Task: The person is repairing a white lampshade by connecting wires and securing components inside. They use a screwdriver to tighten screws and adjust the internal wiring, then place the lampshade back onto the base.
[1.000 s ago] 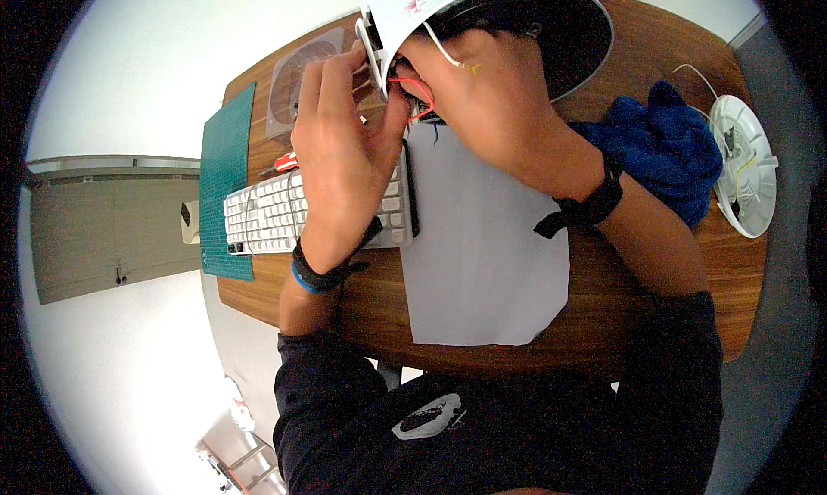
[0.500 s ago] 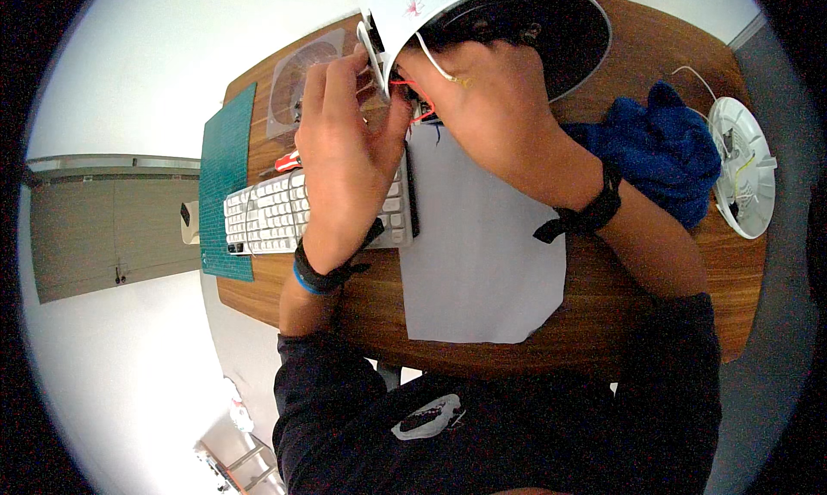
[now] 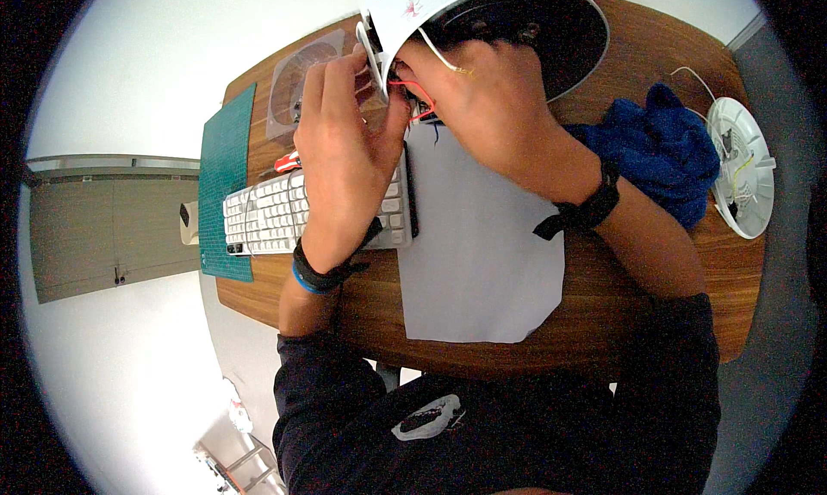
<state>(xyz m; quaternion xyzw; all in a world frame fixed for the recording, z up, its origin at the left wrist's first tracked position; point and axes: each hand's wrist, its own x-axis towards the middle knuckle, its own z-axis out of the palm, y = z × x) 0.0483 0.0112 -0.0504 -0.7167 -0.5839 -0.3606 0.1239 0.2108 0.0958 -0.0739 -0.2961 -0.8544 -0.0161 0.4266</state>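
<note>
A white cylindrical appliance shell [image 3: 426, 12], like a rice cooker body, lies tipped with its dark open end facing me. My left hand [image 3: 345, 163] grips a narrow white panel [image 3: 370, 56] on the shell's left side, fingers outside and thumb towards the opening. At the shell's lower left rim works my right hand [image 3: 500, 107], its back towards me. Its fingertips are hidden by the hand itself and the rim. Between both hands loops a red wire [image 3: 431, 100]. A white wire [image 3: 438, 49] with a yellowish end rests over the right hand.
White paper [image 3: 478, 254] lies under my forearms, beside a white keyboard [image 3: 267, 212]. Farther left are a red-handled tool [image 3: 287, 161], a green cutting mat [image 3: 226, 185] and a clear plastic tray [image 3: 293, 77]. A blue cloth [image 3: 659, 163] and a round white cover [image 3: 756, 180] with wires sit at right.
The red wire between my hands now bows out in a wider loop, and the white wire has shifted slightly. Both hands stay nearly in place.
</note>
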